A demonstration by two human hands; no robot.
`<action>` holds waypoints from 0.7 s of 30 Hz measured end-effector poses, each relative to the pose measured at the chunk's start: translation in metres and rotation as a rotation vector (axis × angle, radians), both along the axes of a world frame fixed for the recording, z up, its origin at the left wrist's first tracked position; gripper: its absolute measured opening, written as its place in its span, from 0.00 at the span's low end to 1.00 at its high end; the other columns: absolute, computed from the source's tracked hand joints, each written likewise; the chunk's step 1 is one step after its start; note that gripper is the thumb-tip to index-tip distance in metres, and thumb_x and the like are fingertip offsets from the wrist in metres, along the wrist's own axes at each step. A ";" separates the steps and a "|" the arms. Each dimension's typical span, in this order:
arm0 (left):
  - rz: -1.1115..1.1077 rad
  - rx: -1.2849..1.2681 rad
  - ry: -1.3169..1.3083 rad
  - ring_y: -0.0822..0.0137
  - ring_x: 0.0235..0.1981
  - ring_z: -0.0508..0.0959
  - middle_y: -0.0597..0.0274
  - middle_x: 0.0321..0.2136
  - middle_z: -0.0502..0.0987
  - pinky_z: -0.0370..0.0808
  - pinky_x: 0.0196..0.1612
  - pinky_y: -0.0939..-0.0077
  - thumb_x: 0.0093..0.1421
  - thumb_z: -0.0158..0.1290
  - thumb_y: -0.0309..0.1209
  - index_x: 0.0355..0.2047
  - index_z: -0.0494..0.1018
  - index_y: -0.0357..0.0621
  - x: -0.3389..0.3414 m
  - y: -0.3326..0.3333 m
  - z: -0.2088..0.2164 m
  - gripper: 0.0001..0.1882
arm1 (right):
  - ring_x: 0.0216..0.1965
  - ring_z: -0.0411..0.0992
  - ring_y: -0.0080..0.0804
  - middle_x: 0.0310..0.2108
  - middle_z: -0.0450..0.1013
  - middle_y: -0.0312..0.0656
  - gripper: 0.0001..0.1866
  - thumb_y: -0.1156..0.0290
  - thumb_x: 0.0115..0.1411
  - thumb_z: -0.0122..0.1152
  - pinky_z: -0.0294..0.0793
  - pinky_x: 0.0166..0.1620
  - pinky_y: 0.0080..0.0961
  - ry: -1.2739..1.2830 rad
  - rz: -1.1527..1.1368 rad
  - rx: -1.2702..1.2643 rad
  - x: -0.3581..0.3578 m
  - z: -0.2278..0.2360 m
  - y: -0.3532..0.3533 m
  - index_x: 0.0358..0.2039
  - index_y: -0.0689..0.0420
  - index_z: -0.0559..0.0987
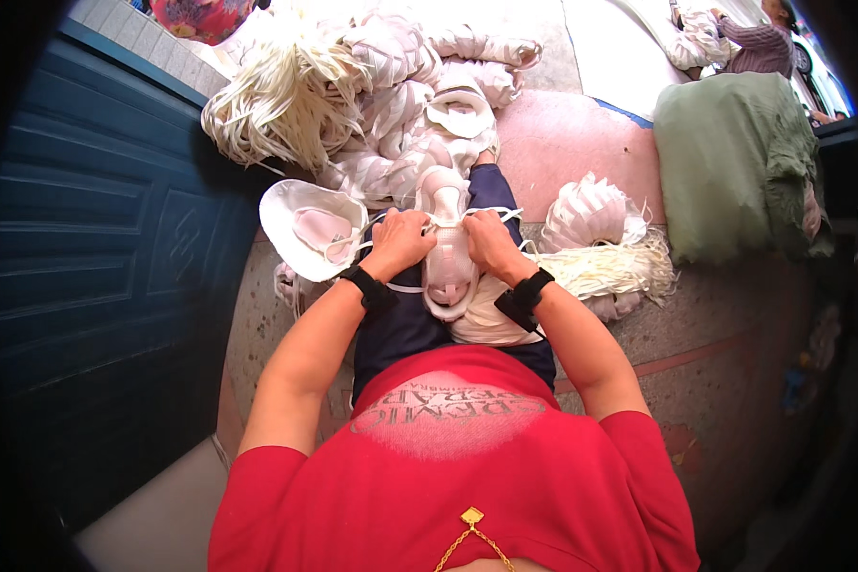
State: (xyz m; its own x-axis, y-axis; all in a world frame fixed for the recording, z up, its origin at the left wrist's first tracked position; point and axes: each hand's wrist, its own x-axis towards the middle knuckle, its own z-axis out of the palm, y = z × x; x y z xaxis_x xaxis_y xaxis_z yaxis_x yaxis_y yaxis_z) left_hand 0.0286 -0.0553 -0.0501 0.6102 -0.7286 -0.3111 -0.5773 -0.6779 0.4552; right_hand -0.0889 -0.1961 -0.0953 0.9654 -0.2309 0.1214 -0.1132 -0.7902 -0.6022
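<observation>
On the far left stood a blue door (95, 257), and beside the person's left hand (402, 238) lay a pale cupped piece (286, 227) with a thin tie trailing from it. That loose tie, I thought, could snag on the fingers or tangle with the white lace (445, 222) if the hand swung outward. In the middle, the white shoe upper (448, 272) lay lengthwise in the lap over dark trousers (396, 322); resting on such soft support, it might twist or slide if one side were pulled harder than the other. To the right, a bundle of cream laces (629, 269) lay near enough for strands to catch.

The left hand was turned knuckles up, its fingers bunched, pinching the lace at the upper's left edge. The right hand (494, 246) mirrored it at the opposite edge, closed on the lace too. The hands were slightly apart, both forearms angled inward, a black band (370, 289) around the left wrist and another around the right.
</observation>
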 end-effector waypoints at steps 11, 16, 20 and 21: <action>-0.129 -0.067 -0.245 0.52 0.35 0.70 0.53 0.27 0.74 0.67 0.32 0.53 0.45 0.48 0.36 0.25 0.72 0.42 -0.013 0.005 0.013 0.11 | 0.29 0.67 0.42 0.22 0.67 0.46 0.04 0.75 0.45 0.47 0.67 0.32 0.33 -0.190 0.099 -0.178 -0.005 0.013 0.005 0.24 0.60 0.69; -0.164 0.035 -0.221 0.53 0.36 0.69 0.54 0.30 0.73 0.66 0.33 0.54 0.45 0.48 0.36 0.27 0.72 0.42 -0.011 0.004 0.013 0.11 | 0.27 0.67 0.34 0.21 0.68 0.41 0.05 0.70 0.44 0.49 0.66 0.30 0.28 -0.019 0.314 -0.494 0.011 0.026 0.011 0.21 0.57 0.72; -0.123 -0.017 -0.199 0.54 0.37 0.69 0.56 0.30 0.73 0.66 0.33 0.54 0.44 0.48 0.36 0.27 0.72 0.43 -0.009 0.006 0.005 0.12 | 0.33 0.65 0.30 0.26 0.66 0.38 0.05 0.69 0.45 0.49 0.62 0.33 0.26 0.033 0.412 -0.618 0.017 0.034 -0.001 0.21 0.54 0.72; -0.109 -0.052 -0.204 0.54 0.37 0.69 0.56 0.30 0.73 0.66 0.33 0.54 0.44 0.48 0.36 0.27 0.72 0.44 -0.008 0.007 0.003 0.12 | 0.35 0.64 0.30 0.28 0.65 0.37 0.05 0.69 0.45 0.49 0.61 0.35 0.27 -0.116 0.448 -0.578 0.016 0.038 -0.005 0.22 0.54 0.72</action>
